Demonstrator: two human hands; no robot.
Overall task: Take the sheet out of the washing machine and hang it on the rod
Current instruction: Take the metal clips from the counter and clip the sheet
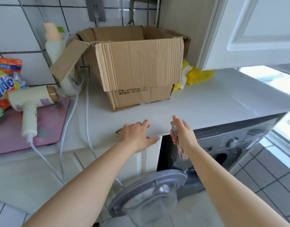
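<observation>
Left hand (137, 135) rests flat at the counter (206, 102) edge; right hand (182, 133) grips perhaps clips (177, 141). Sheet unseen; likely damp, heavy, limp: gather by an edge.

Bright daylight from right; edges warped, soft.
</observation>
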